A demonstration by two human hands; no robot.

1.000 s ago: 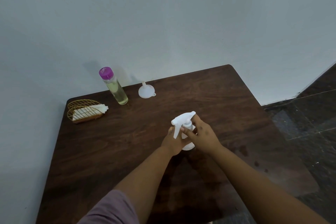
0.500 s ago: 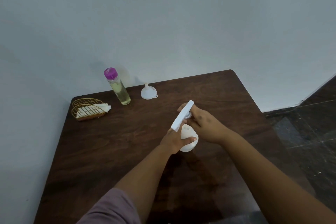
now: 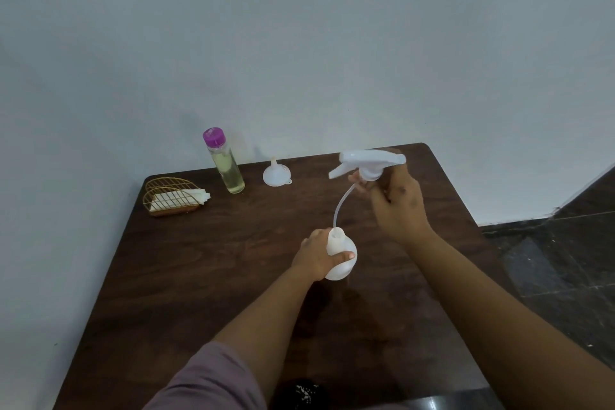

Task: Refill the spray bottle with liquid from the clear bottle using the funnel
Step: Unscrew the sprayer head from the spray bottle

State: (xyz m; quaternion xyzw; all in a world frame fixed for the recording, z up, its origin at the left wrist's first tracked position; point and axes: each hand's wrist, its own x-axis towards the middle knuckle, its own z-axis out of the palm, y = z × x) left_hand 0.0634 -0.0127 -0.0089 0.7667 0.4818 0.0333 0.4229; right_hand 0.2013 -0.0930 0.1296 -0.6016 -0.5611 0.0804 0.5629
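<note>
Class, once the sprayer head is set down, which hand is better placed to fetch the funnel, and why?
Right. The right hand is raised near the funnel, holding only the sprayer head; the left hand grips the spray bottle.

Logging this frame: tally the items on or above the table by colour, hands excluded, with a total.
White: 3, the spray bottle body, spray head lifted off with its tube's end at the bottle's neck, funnel
Clear with purple cap: 1, clear bottle
Gold: 1, wire holder with white napkins inside
Total: 5, or 6 counting the napkins
</note>
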